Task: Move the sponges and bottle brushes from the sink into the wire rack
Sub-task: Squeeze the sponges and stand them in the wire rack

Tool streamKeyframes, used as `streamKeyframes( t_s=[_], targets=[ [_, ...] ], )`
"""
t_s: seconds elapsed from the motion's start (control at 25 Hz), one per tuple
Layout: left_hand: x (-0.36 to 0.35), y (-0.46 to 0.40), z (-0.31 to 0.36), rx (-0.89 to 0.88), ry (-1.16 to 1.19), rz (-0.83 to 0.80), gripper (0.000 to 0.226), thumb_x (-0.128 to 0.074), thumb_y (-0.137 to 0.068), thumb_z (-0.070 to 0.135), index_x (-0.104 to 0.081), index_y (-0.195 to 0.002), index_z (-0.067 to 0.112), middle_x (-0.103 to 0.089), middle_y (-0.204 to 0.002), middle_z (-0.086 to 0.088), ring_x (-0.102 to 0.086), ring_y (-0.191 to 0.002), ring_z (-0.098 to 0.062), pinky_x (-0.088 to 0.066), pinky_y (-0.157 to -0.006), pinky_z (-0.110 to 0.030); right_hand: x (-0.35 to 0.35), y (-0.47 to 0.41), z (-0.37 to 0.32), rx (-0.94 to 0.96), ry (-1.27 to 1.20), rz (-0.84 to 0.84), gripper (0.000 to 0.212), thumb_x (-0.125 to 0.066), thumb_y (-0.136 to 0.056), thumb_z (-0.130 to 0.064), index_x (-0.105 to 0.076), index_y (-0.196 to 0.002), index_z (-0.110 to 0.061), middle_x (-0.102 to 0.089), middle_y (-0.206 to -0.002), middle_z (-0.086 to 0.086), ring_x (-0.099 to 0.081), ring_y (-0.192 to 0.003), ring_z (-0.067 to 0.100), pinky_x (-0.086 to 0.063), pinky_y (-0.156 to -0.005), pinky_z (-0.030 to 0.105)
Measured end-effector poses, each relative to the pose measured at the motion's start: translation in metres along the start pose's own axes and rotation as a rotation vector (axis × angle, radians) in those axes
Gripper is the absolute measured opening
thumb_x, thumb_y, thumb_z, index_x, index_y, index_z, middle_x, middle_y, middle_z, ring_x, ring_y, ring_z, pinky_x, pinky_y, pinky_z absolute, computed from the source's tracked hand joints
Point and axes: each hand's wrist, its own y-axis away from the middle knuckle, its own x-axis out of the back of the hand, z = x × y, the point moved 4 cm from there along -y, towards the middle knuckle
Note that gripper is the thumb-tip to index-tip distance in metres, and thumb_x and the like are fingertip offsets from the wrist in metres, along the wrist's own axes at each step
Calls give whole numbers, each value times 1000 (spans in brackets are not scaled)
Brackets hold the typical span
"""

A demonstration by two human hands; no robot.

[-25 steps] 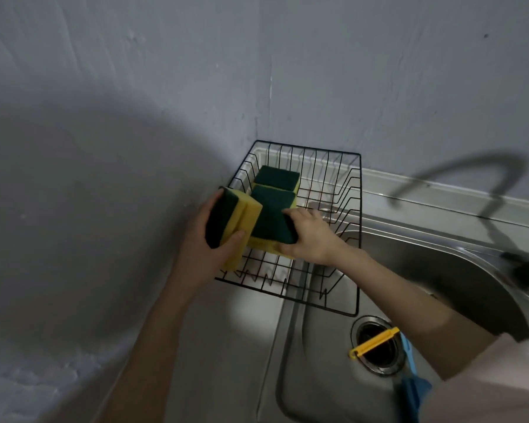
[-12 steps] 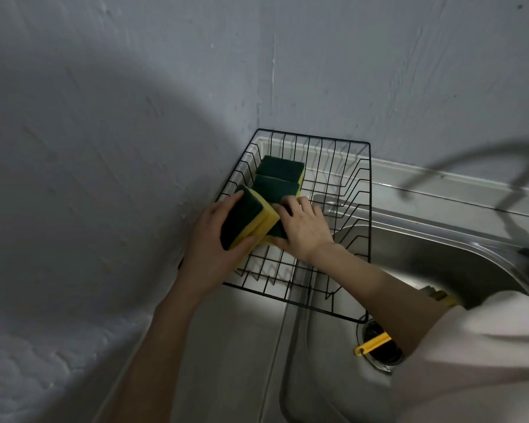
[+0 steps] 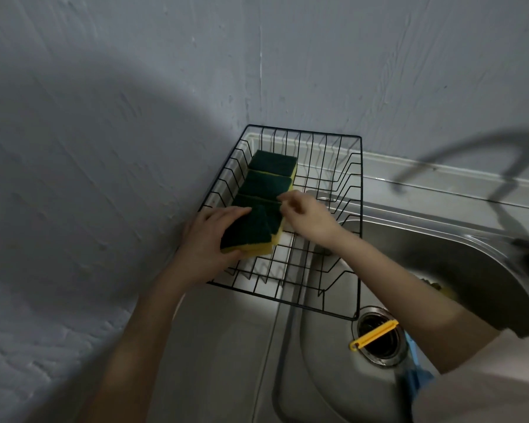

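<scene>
We see the nearest sponge [image 3: 251, 232], green scourer up and yellow foam below, held over the near left part of the black wire rack [image 3: 359, 227], tilted, overlapping the third sponge [image 3: 257, 203]; whether it rests on the wires we cannot tell; the left hand [image 3: 208, 242] is clamped on it, fingers over the top edge, thumb under the yellow side; it should handle light, soft and squashy, maybe wet and a bit slippery, so take it by the long sides across the foam, no hard squeeze needed; two more sponges lie flat in a row along the rack's left wall, the far sponge [image 3: 274, 161] and the middle sponge [image 3: 266, 184], edge to edge; the right hand [image 3: 307, 218] hovers just beside the row with fingers loosely curled, holding nothing we can make out; further out, the steel sink [image 3: 440, 270] has a yellow clip [image 3: 374, 334] lying across the drain [image 3: 379, 340] and a blue handle [image 3: 416, 370], likely a bottle brush, near the bottom edge, mostly hidden; something yellow-green [image 3: 440, 288] shows behind the right forearm, maybe another sponge, too blurred to say; our judgement: sponges nearly done, brushes left.
</scene>
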Motion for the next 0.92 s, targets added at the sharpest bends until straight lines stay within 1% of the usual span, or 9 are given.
streamKeyframes(
  t_s=[0.08,0.16,0.24,0.36,0.52,0.56,0.68,0.8,0.92],
  targets=[
    [-5,-3,2,-26,3,-83,67,-67,-73,27,-37,-133,28,-44,-141,1,-33,-127,-23,-30,-108,-41,1,15,2,-175,-272,-189,31,-38,-96,-33,-52,-116,-14,-62,-97,7,-61,-89,18,-51,-70,22],
    [-12,-5,7,-69,18,-167,69,-64,-69,31,-38,-133,28,-45,-140,2,-35,-127,-22,-31,-109,-41,-7,32,2,-243,-265,-377,39,-36,-95,-39,-44,-125,-15,-60,-85,-3,-60,-76,8,-50,-62,15],
    [-20,-7,10,-84,2,-239,68,-62,-70,28,-38,-133,28,-44,-140,3,-34,-130,-21,-30,-110,-46,-14,39,4,-259,-222,-398,44,-39,-95,-34,-38,-132,-9,-63,-92,1,-62,-79,12,-51,-63,14],
    [-31,-8,8,-33,-48,-308,67,-62,-78,14,-32,-136,30,-30,-149,7,-18,-139,-20,-18,-117,-43,-20,37,5,-304,-215,-378,42,-41,-96,-26,-36,-132,-7,-61,-119,20,-64,-96,25,-53,-70,20],
    [-35,-13,5,24,-53,-334,66,-57,-80,10,-28,-138,27,-18,-154,3,-9,-142,-23,-12,-117,-42,-33,31,5,-333,-309,-382,26,-44,-95,-18,-45,-119,-8,-64,-111,20,-60,-68,11,-54,-54,12],
    [-36,-14,4,34,-68,-332,66,-57,-81,10,-28,-138,26,-16,-155,2,-8,-142,-24,-12,-117,-42,-36,29,5,-345,-316,-369,24,-45,-95,-17,-46,-117,-7,-63,-116,23,-63,-71,15,-56,-58,15],
    [-36,-14,1,68,-65,-302,58,-52,-84,10,-32,-136,24,-14,-155,-4,-9,-142,-27,-13,-118,-43,-43,25,7,-368,-245,-338,31,-51,-92,-18,-48,-120,-4,-60,-123,25,-67,-98,34,-57,-85,35],
    [-34,-11,2,79,-60,-274,49,-47,-88,15,-37,-134,24,-21,-153,-9,-14,-142,-26,-19,-116,-46,-39,26,1,-305,-61,-295,40,-52,-91,-25,-45,-124,-4,-60,-122,21,-66,-87,29,-54,-72,30],
    [-28,-5,15,67,-80,-246,44,-44,-91,17,-39,-134,21,-33,-146,-11,-24,-137,-25,-28,-110,-39,-30,29,-2,-199,125,-236,49,-49,-91,-32,-42,-130,-3,-57,-126,19,-58,-108,29,-45,-77,28]
  ],
)
